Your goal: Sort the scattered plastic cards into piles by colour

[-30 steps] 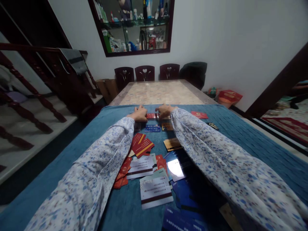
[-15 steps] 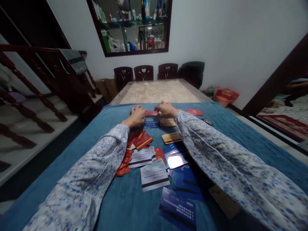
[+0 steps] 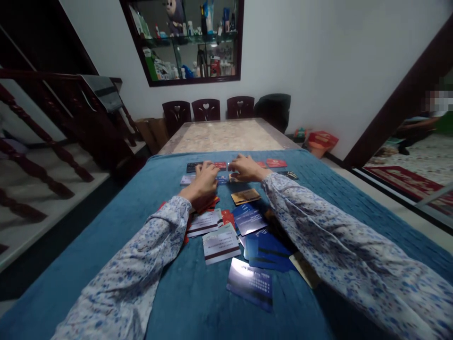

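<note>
My left hand (image 3: 204, 182) is bent over a blue card (image 3: 222, 180) in a row of cards, its fingertips near a red card (image 3: 220, 165); whether it grips anything is hidden. My right hand (image 3: 246, 167) hovers low over a tan card (image 3: 233, 178), fingers curled downward, and what lies under them is not visible. A black card (image 3: 194, 167) and a pale card (image 3: 187, 180) lie left of my left hand. Nearer me are a gold card (image 3: 245, 196), white cards (image 3: 222, 244), several blue cards (image 3: 269, 250) and a purple-blue card (image 3: 250, 283).
A blue cloth (image 3: 134, 208) covers the near part of the table, with the stone-patterned tabletop (image 3: 222, 134) beyond. Dark chairs (image 3: 205, 109) stand at the far end. Part of a person (image 3: 417, 125) shows at the right edge.
My left hand has moved nearer and slightly right, uncovering the black and pale cards. My right hand stays over the upper rows. The camera view has shifted a little.
</note>
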Demonstrator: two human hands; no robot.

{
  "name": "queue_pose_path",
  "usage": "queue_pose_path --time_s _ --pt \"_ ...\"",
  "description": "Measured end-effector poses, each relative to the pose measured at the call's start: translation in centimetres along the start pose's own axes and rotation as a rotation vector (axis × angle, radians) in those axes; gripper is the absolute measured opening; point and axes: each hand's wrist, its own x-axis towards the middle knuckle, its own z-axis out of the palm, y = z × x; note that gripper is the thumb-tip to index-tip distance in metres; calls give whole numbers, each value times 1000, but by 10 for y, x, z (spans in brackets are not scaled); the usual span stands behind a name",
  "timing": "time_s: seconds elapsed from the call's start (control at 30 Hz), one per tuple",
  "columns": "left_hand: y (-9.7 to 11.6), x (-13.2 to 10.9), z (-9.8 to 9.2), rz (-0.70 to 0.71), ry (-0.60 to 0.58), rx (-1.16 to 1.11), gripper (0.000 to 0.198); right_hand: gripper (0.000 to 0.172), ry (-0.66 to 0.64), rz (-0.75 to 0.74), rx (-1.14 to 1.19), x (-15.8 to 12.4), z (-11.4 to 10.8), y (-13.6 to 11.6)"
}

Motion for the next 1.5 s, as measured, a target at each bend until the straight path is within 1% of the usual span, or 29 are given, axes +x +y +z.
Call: queue_pose_path --time_s 0.3,0.4,0.57,0.67,0.8,0.83,0.93,1.13,1.27,1.4,1.5 --pt "39 -13 -1 45 -22 -42 30 32 0 47 26 -52 5 4" --pt "49 -16 2 70 -34 -69 31 31 16 66 33 -67 11 6" --pt "58 -21 12 145 -58 -76 24 33 16 57 88 -87 24 12" --pt "60 -23 19 186 -93 -103 18 36 0 21 106 -92 31 15" --pt "59 -24 26 197 -154 -146 14 46 -57 2 105 -95 39 16" --pt "59 -24 27 192 -165 -150 14 45 -63 -7 112 -95 40 16" --pt "59 -24 27 185 -191 -162 17 33 -57 -48 142 -95 44 18" --pt "56 -25 23 227 -216 -175 19 17 21 -168 200 -94 49 27" --pt "51 -22 26 274 -217 -158 22 20 43 -261 224 -92 54 32" --pt "46 -21 30 318 -205 -142 23 19 112 -256 201 -89 61 34" --pt "44 -21 27 340 -183 -144 23 19 133 -264 203 -89 58 34"
